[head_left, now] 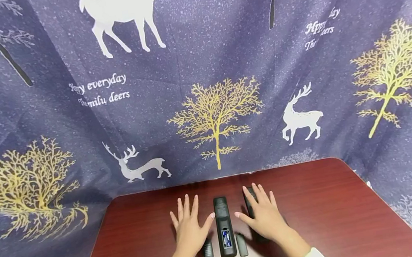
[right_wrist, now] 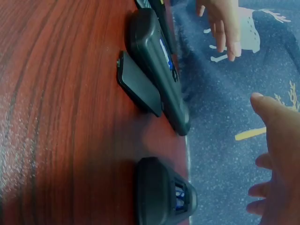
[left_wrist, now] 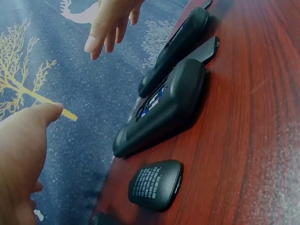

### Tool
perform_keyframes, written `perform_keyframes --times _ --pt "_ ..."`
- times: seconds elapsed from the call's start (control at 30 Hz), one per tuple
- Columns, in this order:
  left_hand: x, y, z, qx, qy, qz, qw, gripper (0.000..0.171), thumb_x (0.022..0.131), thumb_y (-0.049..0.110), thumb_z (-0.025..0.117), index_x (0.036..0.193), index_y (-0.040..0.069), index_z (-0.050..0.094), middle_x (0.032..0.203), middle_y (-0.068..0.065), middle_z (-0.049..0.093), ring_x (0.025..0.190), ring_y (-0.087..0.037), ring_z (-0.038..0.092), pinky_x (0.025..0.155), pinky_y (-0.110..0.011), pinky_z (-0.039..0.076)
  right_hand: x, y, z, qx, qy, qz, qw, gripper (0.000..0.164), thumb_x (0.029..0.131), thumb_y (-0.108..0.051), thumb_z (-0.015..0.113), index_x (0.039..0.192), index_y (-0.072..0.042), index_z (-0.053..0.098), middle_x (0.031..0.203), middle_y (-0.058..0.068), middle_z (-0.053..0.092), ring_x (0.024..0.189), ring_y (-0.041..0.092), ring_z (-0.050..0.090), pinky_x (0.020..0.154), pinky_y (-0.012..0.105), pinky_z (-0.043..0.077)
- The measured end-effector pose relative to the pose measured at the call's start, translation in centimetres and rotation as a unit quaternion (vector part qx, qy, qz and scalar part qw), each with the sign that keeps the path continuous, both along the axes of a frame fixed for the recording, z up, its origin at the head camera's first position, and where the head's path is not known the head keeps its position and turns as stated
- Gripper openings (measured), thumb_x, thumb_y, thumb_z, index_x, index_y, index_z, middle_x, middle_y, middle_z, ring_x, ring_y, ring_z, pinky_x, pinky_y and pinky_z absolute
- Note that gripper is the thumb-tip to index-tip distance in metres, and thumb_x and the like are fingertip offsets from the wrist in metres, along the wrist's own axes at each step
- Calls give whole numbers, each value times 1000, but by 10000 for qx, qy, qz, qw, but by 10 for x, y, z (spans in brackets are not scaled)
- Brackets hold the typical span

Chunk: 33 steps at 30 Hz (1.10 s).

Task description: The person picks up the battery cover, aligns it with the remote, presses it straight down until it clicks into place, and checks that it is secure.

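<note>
Both hands are held above the table, fingers spread, holding nothing. A black remote control [head_left: 221, 209] lies between them, back up, with batteries [head_left: 226, 238] in its uncovered compartment. My left hand [head_left: 190, 230] is left of it, near a battery cover [left_wrist: 157, 185] with pale printed text. My right hand [head_left: 268, 221] is above a second black remote control [right_wrist: 157, 192], partly hidden from the head view; its uncovered compartment also shows batteries. Another battery cover [head_left: 242, 245] lies between the two remotes, close to the middle one.
The reddish-brown wooden table [head_left: 330, 207] has rounded far corners. Behind it hangs a blue-purple curtain [head_left: 216, 57] printed with deer and trees. A dark object [left_wrist: 104, 218] shows at the bottom edge of the left wrist view, too cut off to tell.
</note>
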State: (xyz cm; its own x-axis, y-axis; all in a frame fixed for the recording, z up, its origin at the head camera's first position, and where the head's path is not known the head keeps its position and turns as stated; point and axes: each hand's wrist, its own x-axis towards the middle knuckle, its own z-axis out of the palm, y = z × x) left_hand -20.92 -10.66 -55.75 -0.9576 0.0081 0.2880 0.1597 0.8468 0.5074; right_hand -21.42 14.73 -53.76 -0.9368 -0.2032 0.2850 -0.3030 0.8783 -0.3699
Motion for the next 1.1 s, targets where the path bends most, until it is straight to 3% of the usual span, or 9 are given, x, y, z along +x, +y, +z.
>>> perform_keyframes --times 0.53,1.1 --pt "5 -12 -12 284 -170 219 9992 81 94 54 62 156 8 38 163 -19 32 154 -42 19 118 -70 18 6 -9 -7 -231 -10 488 9985 79 91 -45 69 155 -8 40 159 26 35 149 47 30 117 66 27" --pt "18 -21 -23 570 -420 352 9969 76 98 48 59 153 1 39 159 -23 38 152 -44 24 117 -67 23 14 -21 -12 -220 -258 862 9957 77 94 -47 66 152 -2 43 157 22 41 148 45 32 119 63 26"
